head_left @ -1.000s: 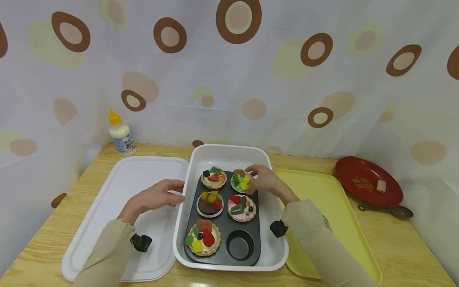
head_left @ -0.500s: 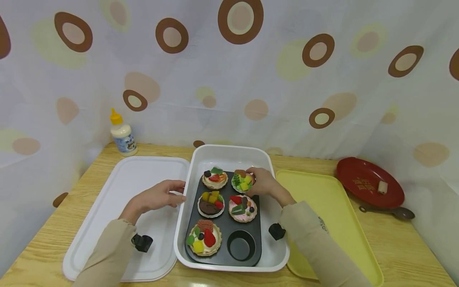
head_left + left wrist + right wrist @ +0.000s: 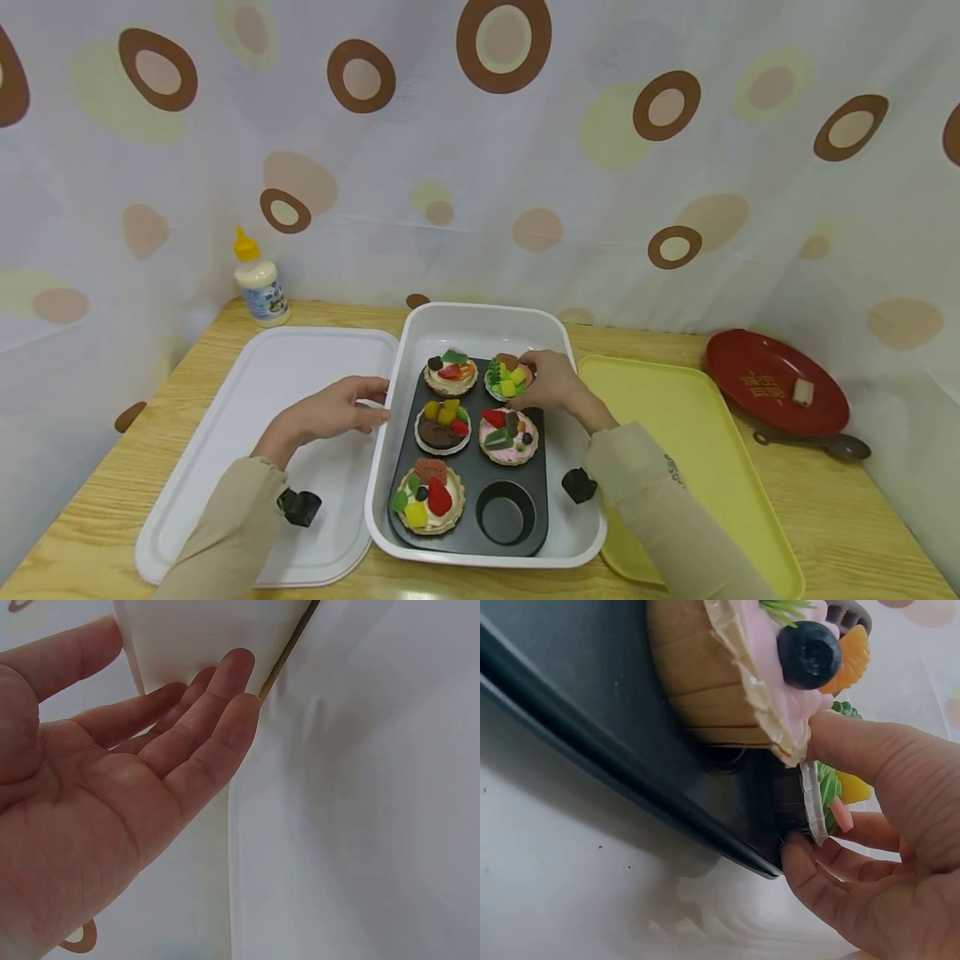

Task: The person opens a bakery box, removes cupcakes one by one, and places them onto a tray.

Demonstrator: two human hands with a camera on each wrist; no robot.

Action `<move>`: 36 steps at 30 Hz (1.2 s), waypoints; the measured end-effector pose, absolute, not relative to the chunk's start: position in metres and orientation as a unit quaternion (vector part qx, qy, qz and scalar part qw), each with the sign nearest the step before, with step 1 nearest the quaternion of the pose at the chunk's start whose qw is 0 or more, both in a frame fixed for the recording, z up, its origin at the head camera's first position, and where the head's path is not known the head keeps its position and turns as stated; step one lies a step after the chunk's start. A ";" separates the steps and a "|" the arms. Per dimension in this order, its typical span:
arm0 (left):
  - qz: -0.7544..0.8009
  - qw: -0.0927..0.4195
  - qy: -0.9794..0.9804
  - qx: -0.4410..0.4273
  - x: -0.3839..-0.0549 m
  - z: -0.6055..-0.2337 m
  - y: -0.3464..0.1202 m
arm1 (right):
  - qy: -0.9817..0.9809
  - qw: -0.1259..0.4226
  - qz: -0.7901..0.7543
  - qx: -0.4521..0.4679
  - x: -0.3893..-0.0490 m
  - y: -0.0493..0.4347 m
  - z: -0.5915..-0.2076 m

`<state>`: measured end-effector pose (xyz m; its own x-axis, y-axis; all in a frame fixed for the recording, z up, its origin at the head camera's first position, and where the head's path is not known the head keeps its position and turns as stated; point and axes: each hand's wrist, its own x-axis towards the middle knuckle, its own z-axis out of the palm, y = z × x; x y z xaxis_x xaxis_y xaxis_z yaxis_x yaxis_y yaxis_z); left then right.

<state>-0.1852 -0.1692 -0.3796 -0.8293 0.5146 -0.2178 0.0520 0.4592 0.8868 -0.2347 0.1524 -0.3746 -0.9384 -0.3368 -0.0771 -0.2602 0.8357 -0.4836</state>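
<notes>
A dark six-cup muffin tin [image 3: 471, 517] lies in a white rectangular tub [image 3: 585, 533], with several toy fruit tarts in its cups. My right hand [image 3: 553, 382] grips the tart with green cream and yellow cubes [image 3: 504, 382] at the back right, thumb and fingers around its edge. In the right wrist view, the pink-cream tart [image 3: 727, 682] sits just beside the thumb and partly hides the gripped one. My left hand [image 3: 330, 412] is at the tub's left wall. Its slightly bent fingers [image 3: 199, 727] reach along the outer side, and the thumb meets the wall's edge.
A white lid [image 3: 247, 467] lies left of the tub, a yellow tray [image 3: 720, 467] to the right. Behind these stand a glue-like bottle [image 3: 262, 287] at left and a red plate [image 3: 780, 367] with a small pale piece at right. A dark spoon [image 3: 843, 446] lies beside the plate.
The right hand's fingers have come down onto the back-right tart, which has turned slightly in its cup. The left hand stays at the tub wall.
</notes>
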 end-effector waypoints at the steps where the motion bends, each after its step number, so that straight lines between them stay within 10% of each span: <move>1: 0.490 0.236 0.821 0.172 -0.185 -0.380 -0.169 | 0.955 0.079 -0.240 -0.156 -0.235 0.152 -0.375; 36: 0.488 0.240 0.822 0.169 -0.185 -0.379 -0.170 | 0.943 0.048 -0.306 -0.121 -0.234 0.150 -0.364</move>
<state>-0.1854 -0.1701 -0.3786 -0.8282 0.5117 -0.2288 0.0439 0.4661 0.8836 -0.2338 0.1499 -0.3643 -0.9661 -0.2575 -0.0170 -0.1983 0.7830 -0.5896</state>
